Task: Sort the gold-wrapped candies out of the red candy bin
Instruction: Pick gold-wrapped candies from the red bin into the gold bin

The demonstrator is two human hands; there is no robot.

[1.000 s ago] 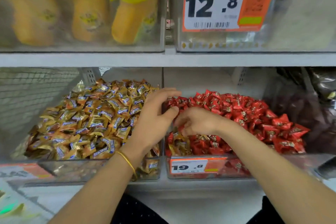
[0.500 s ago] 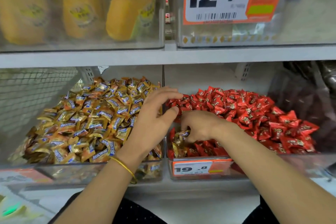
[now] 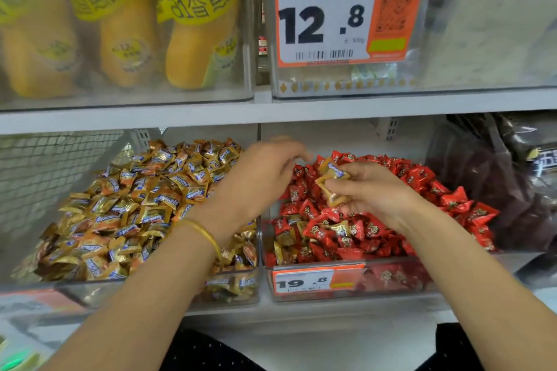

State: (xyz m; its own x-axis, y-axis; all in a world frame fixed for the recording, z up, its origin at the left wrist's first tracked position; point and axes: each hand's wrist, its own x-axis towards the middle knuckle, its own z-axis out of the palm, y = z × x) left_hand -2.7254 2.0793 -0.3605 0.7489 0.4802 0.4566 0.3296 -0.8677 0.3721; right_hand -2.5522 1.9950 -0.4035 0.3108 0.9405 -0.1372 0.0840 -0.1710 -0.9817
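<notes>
The clear bin of red-wrapped candies (image 3: pixel 401 283) stands on the lower shelf at the right. A few gold-wrapped candies (image 3: pixel 340 227) lie mixed in near its front left. My right hand (image 3: pixel 373 193) is raised over the red pile and pinches gold-wrapped candies (image 3: pixel 331 181) between thumb and fingers. My left hand (image 3: pixel 256 181), with a gold bangle on the wrist, hovers over the divide between the two bins, fingers spread and blurred, reaching toward those candies. The clear bin heaped with gold-wrapped candies (image 3: pixel 235 289) stands to the left.
A price tag marked 19.8 (image 3: pixel 304 281) is on the red bin's front. The shelf above (image 3: pixel 271 113) carries bins of yellow banana-shaped packs (image 3: pixel 193 24) and a 12.8 price tag (image 3: pixel 346 9). Dark bags (image 3: pixel 497 184) fill the bin at the right. Wire mesh (image 3: pixel 45 178) bounds the left.
My right hand dug into the front left of the red pile, then lifted out with gold-wrapped candies in its fingers. My left hand stayed at the divider and opened its fingers toward them.
</notes>
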